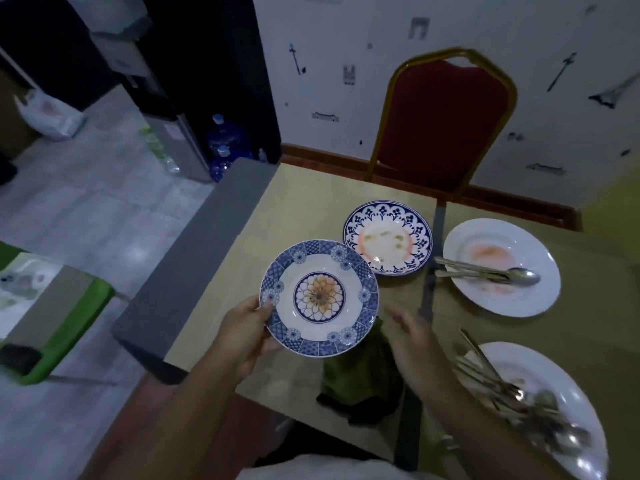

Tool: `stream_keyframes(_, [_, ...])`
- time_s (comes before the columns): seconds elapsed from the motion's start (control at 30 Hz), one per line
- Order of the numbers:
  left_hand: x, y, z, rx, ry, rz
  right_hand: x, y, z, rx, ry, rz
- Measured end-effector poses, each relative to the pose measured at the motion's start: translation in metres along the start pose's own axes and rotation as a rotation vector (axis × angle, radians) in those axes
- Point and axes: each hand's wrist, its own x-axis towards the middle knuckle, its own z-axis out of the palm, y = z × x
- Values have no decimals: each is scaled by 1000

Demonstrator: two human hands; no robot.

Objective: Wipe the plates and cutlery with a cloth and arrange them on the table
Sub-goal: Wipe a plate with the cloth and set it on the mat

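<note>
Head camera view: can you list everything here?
flowered plate: 1, blue and white, held above table
patterned plate: 1, dark blue and white, table middle
far white plate: 1, white, table right
near white plate: 1, white, table's near right
cutlery: several, silver, on both white plates
cloth: 1, green, table's near edge
table: 1, beige
chair: 1, red, behind table
water bottles: 2 visible, blue, floor left
left hand: 1, grips flowered plate's rim
right hand: 1, open, by cloth
</note>
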Motion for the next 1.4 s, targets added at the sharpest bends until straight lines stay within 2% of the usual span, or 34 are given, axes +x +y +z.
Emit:
stream_keyframes(0.1, [5, -3, -19, -26, 3, 4, -24, 32, 39, -600, -234, -87])
stream_keyframes(0.2, [11, -5, -32, -49, -21, 1, -23, 33, 68, -741, -167, -160])
stream_keyframes(0.4, [18, -15, -47, -55, -50, -26, -8, 42, 91, -684, 44, -166])
stream_keyframes(0.6, [16, -20, -42, -53, -30, -22, 0, 51, 71, -518, 69, -163])
stream_keyframes(0.73, [14, -20, -35, -71, -8, -13, -15, 43, 34, -183, 363, -30])
stream_keyframes(0.8, [12, -23, -30, -87, 6, -11, -25, 22, 17, -157, 430, -106])
stream_keyframes(0.87, [9, -26, -24, -89, 13, -8, -29, -9, 10, -239, 372, -277])
stream_keyframes(1.0, [-1, -31, -6, -77, -10, -10, -24, -50, 38, -565, -19, -490])
stream_keyframes(1.07, [-9, -32, 2, -87, -32, -10, -18, -49, 65, -735, -133, -544])
stream_keyframes(1.17, [-18, -32, 5, -82, -32, 28, 4, -49, 85, -843, -128, -638])
stream_keyframes(1.3, [-16, -31, 0, -90, 17, 30, 32, -46, 67, -957, 67, -527])
stream_keyframes(1.4, [-19, -33, 5, -73, -23, 7, 9, -33, 65, -923, -66, -571])
